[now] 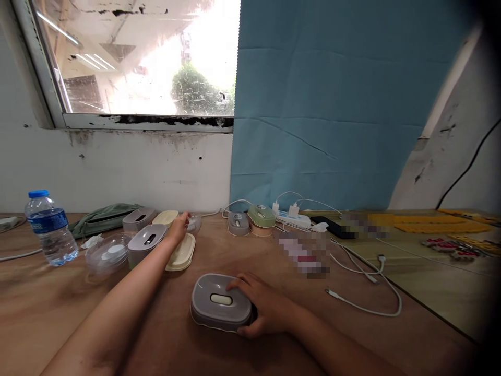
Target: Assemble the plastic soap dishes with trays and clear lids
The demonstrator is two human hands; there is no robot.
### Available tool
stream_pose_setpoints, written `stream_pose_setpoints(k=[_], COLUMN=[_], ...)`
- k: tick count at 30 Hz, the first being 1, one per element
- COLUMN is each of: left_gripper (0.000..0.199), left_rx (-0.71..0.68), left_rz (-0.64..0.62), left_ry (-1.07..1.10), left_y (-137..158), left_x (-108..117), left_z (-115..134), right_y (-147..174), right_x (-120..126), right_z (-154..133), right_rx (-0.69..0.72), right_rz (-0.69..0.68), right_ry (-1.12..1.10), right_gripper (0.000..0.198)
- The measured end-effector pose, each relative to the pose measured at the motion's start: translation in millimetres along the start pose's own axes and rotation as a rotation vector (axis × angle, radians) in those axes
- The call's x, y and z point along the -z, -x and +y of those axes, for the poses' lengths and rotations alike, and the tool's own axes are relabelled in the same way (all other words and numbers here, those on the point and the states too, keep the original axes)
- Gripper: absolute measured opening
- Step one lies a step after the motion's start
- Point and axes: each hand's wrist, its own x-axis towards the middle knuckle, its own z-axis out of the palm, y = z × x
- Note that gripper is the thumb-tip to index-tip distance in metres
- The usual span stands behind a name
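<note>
My right hand grips the right end of a grey, rounded plastic case, thumb at the front and fingers over the top. The case lies on the wooden table and has a cream oblong insert in its top. My left hand is stretched out to the back left, its fingers curled together. Clear plastic parts are right beside those fingers, and what they hold, if anything, is hidden. Close by are stacked cream lids, another cream piece and two greyish cases with dark slots.
A water bottle, a green pouch and clear round plastic parts are at left. Small grey and green cases sit near the wall beside a power strip. White cables loop across the right side.
</note>
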Motion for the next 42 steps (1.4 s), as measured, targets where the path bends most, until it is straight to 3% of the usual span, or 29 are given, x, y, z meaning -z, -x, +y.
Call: stream_pose_setpoints(k=[4, 8, 10, 12, 17, 22, 25, 33, 42], left_gripper=[0.02, 0.017, 0.027, 0.032, 0.032, 0.027, 0.025, 0.024, 0.032], left_rx=[-0.049, -0.087, -0.046, 0.067, 0.238, 0.221, 0.168, 0.138, 0.116], left_rz=[0.134, 0.198, 0.142, 0.031, -0.109, -0.016, 0.027, -0.129, -0.288], left_ry=[0.185, 0.441, 0.929, 1.228, 1.517, 1.553, 1.508, 1.568, 1.544], left_y=[10, 41, 65, 91, 137, 151, 156, 165, 166], left_x=[11, 26, 36, 44, 46, 28, 19, 17, 21], left_z=[22, 56, 73, 84, 83, 75, 79, 85, 85], right_y=[0, 0, 0, 0, 1, 1, 0, -5, 0], right_x=[-1, -2, -1, 1, 5, 6, 8, 4, -17], right_z=[1, 1, 1, 0, 2, 1, -8, -38, -32], right_rx=[-0.008, -0.013, -0.01, -0.012, 0.035, 0.075, 0.075, -0.034, 0.107], right_rz=[-0.008, -0.005, 0.003, -0.001, 0.038, 0.275, 0.341, 0.406, 0.525], right_ry=[-0.006, -0.021, -0.029, -0.039, -0.05, -0.035, -0.086, -0.423, -0.493], right_gripper=[0.072, 0.072, 0.07, 0.069, 0.062, 0.032, 0.029, 0.039, 0.035])
